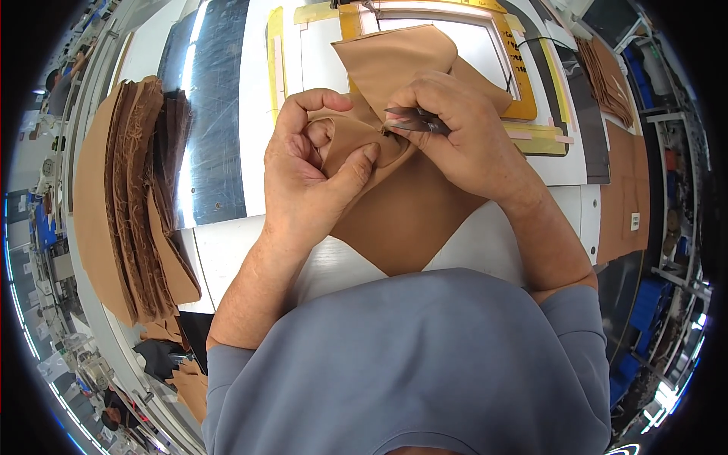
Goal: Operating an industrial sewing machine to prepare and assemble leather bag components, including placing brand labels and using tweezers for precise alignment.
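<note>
A brown fabric piece (409, 208) is spread over the white table in front of me, its near corner pointing toward my body. My left hand (318, 155) pinches a gathered fold of it between thumb and fingers, the index finger raised and curled. In my right hand (455, 129) is a pair of small dark thread snips (417, 120), the blades pointing left at the bunched fabric. Their tips meet the cloth close to my left thumb. What exactly lies at the tips is hidden by the fold and my fingers.
At the left hangs a thick stack of brown fabric pieces (129, 205) with frayed edges, beside a dark shiny panel (208, 114). Beyond my hands lies a yellow-framed template (523, 76). More brown pieces (607, 83) lie at the far right, near a brown board (623, 197).
</note>
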Motion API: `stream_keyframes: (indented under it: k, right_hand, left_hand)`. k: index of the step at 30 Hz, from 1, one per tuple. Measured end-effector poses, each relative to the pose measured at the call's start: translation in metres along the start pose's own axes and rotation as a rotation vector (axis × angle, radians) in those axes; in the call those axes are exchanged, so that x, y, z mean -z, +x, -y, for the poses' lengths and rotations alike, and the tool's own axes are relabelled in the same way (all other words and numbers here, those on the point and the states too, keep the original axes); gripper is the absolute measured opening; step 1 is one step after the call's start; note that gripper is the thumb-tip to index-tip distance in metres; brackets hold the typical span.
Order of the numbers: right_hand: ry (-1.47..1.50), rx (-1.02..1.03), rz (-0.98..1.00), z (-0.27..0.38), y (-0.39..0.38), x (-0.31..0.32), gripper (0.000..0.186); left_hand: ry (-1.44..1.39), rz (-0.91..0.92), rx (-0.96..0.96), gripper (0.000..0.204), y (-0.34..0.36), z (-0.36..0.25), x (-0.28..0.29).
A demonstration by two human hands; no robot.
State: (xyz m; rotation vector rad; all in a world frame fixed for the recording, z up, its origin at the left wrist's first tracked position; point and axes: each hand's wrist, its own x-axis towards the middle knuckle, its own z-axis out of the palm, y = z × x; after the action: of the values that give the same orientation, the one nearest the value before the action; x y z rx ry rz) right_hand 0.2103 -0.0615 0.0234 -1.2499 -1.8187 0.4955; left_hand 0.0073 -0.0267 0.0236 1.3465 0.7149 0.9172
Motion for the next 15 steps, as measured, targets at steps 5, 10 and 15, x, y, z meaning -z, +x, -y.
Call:
stream_keyframes:
  k: [5, 10, 15]
  right_hand:
    - [0.017, -0.017, -0.007, 0.002, -0.001, 0.002, 0.018]
    - [0.019, -0.022, -0.074, 0.013, -0.005, 0.0, 0.017]
    - [-0.02, -0.08, 0.021, 0.018, -0.008, 0.009, 0.028]
  left_hand:
    - [-0.018, 0.001, -0.011, 0.044, 0.0, 0.001, 0.002]
    - [0.064, -0.078, -0.01, 0.044, 0.002, 0.004, 0.006]
    - [-0.018, -0.167, -0.042, 0.041, 0.002, 0.0, -0.002]
